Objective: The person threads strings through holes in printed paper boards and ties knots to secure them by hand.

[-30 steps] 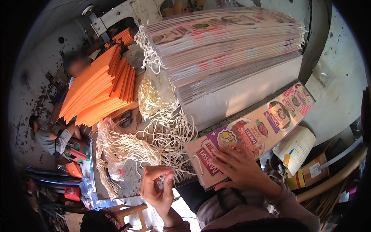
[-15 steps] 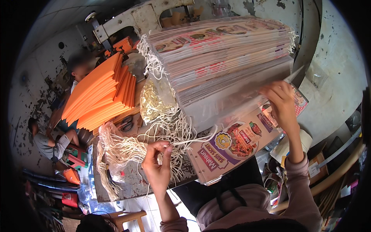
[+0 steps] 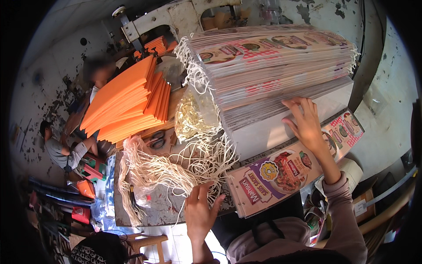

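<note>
My right hand (image 3: 304, 123) is open, its fingers spread against the front of a tall stack of corded, plastic-covered printed cards (image 3: 281, 66). Below that hand lies a smaller pile of long printed cards (image 3: 272, 180) with food pictures, at the table's near edge; my forearm crosses over it. My left hand (image 3: 202, 211) is open beside the pile's left end, fingertips at the edge of a tangled bundle of white cords (image 3: 176, 169). I see nothing held in either hand. White cord loops hang from both ends of the tall stack.
Orange folded sheets (image 3: 127, 101) are stacked at the left, with scissors (image 3: 157, 140) near them. A clear bag of gold-coloured pieces (image 3: 191, 116) stands beside the tall stack. Behind is a large white machine (image 3: 171, 20). Two people sit at the far left; a stool (image 3: 147, 244) stands below.
My left hand has let go of the cord and moved down. The clear sheet my right hand was lifting now lies against the stack, and that hand has opened. The view has shifted slightly.
</note>
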Demonstrator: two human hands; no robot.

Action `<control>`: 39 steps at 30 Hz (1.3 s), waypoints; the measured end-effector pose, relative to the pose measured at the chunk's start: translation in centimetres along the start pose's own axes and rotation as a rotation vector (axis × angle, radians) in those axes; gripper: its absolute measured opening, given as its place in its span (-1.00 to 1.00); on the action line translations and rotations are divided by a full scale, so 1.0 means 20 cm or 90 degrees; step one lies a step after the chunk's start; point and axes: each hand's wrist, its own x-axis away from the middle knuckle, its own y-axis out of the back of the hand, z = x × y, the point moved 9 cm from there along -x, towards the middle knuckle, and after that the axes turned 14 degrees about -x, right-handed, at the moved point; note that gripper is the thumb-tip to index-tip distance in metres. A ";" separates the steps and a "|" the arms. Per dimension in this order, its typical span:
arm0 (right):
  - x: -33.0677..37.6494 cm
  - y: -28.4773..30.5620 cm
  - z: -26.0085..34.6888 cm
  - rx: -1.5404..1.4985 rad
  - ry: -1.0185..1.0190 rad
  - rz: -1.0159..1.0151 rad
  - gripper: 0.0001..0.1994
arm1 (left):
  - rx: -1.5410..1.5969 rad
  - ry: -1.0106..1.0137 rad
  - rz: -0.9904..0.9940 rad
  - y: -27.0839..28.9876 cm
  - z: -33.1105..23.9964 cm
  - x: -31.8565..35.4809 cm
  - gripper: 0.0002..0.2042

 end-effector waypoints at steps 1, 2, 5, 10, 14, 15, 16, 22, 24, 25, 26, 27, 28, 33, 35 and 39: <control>0.01 -0.04 -0.02 -0.006 -0.001 0.007 -0.70 | 0.045 0.017 0.009 -0.02 -0.01 0.01 -0.63; 0.04 -0.07 -0.08 -0.099 -0.057 0.015 -0.68 | 0.092 0.032 0.015 -0.03 -0.02 0.03 -0.65; 0.06 -0.10 -0.11 -0.206 -0.092 0.035 -0.64 | 0.134 0.020 0.023 -0.08 -0.05 0.07 -0.70; 0.06 -0.10 -0.11 -0.274 -0.103 0.081 -0.62 | 0.191 0.012 0.055 -0.14 -0.09 0.02 -0.72; 0.10 0.02 -0.02 -0.215 -0.055 0.016 -0.63 | 0.208 0.077 0.045 -0.14 -0.02 0.07 -0.78; 0.14 0.04 -0.03 -0.226 -0.102 -0.006 -0.64 | 0.195 0.115 0.014 -0.13 0.04 0.09 -0.79; 0.17 0.06 -0.03 -0.238 -0.149 -0.029 -0.64 | 0.191 0.121 0.019 -0.13 0.07 0.11 -0.79; 0.36 0.02 0.09 -0.282 -0.240 0.017 -0.82 | 0.036 0.083 -0.010 -0.09 0.06 0.17 -0.77; 0.40 0.00 0.10 -0.312 -0.272 0.001 -0.85 | 0.025 0.086 -0.013 -0.11 0.06 0.16 -0.78; 0.39 -0.01 0.13 -0.329 -0.270 0.003 -0.84 | -0.004 0.072 -0.010 -0.12 0.05 0.15 -0.78; 0.38 -0.02 0.14 -0.330 -0.271 0.003 -0.84 | -0.031 0.057 -0.007 -0.12 0.03 0.15 -0.79; 0.36 -0.03 0.19 -0.354 -0.229 0.018 -0.83 | -0.030 0.047 -0.050 -0.12 0.04 0.16 -0.80; 0.34 -0.04 0.24 -0.377 -0.187 0.033 -0.82 | -0.029 0.048 -0.051 -0.12 0.04 0.16 -0.80; 0.34 -0.11 0.37 -0.440 -0.171 0.061 -0.80 | -0.044 0.068 -0.089 -0.08 0.03 0.16 -0.88; 0.35 -0.14 0.42 -0.460 -0.138 0.077 -0.78 | 0.024 0.080 -0.113 -0.07 0.04 0.18 -0.87; 0.36 -0.23 0.57 -0.575 -0.134 0.185 -0.75 | 0.194 0.095 -0.148 0.01 0.00 0.24 -0.83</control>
